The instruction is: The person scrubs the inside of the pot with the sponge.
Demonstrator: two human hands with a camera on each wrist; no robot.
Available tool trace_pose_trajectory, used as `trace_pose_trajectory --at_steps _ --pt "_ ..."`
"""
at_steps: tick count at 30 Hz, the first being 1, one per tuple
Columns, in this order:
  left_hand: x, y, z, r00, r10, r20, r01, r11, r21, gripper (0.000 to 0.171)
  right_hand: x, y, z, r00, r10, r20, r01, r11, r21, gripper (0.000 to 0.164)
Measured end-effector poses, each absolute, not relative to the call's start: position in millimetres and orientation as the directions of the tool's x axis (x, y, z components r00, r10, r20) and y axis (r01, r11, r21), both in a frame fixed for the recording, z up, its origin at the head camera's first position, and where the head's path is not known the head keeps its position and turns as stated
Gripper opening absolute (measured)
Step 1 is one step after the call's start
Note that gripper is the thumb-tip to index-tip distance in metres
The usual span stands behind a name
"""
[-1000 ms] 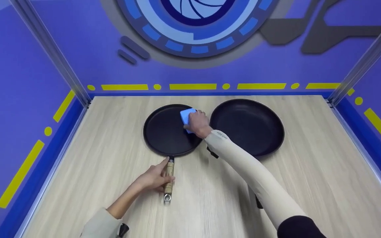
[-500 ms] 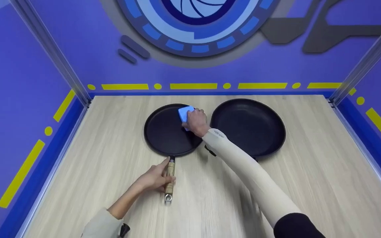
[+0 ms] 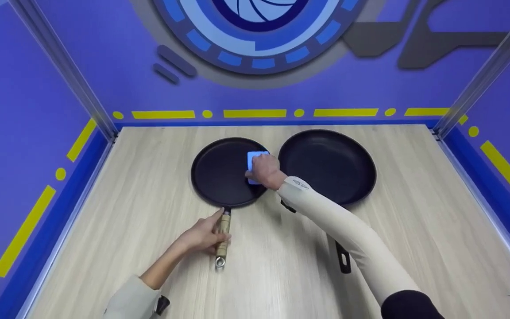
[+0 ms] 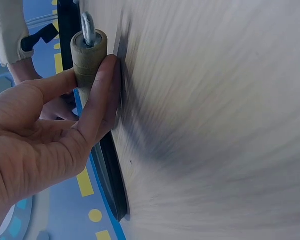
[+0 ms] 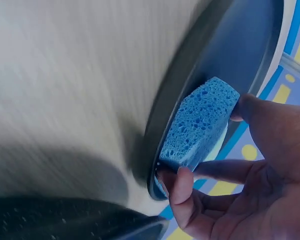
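Just left of centre in the head view lies a pan (image 3: 218, 172); below, the left hand (image 3: 202, 235) grips its handle (image 3: 225, 224), fingers curled; the right hand (image 3: 265, 170) pinches a sponge (image 5: 199, 122) inside its right edge.

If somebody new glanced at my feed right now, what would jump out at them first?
Probably the bright blue sponge, held in the right hand at the right side of the flat black pan. Next, perhaps, the deeper dark pan to its right, both standing out against the pale table. The round blue emblem on the back wall also draws the eye.
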State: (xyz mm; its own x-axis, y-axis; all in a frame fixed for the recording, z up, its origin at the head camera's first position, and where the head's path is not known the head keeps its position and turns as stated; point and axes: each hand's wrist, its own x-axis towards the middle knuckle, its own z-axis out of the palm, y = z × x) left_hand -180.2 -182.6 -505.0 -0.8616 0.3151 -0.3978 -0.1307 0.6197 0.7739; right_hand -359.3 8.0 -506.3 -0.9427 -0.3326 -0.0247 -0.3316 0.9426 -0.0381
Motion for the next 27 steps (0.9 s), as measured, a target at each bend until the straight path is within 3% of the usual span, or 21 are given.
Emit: trace_pose_trajectory --at_steps 9,17,27 --pt "-182.2 -182.3 -505.3 -0.865 0.301 -0.402 -0.117 0.656 0.745 0.081 -334.3 1.5 -515.0 -0.929 -0.361 0.074 -0.364 0.931 -0.024 0.047" --pt "-181.3 -183.8 -505.9 -0.874 0.321 -0.366 -0.072 0.659 0.749 0.081 -312.1 -9.4 -512.1 -0.88 -0.474 0.026 -0.475 0.878 -0.055 0.045" --pt "-180.5 -183.2 -506.2 -0.877 0.305 -0.371 -0.081 0.669 0.739 0.082 -346.8 14.8 -500.3 -0.83 -0.553 -0.074 -0.55 0.833 -0.052 0.047"
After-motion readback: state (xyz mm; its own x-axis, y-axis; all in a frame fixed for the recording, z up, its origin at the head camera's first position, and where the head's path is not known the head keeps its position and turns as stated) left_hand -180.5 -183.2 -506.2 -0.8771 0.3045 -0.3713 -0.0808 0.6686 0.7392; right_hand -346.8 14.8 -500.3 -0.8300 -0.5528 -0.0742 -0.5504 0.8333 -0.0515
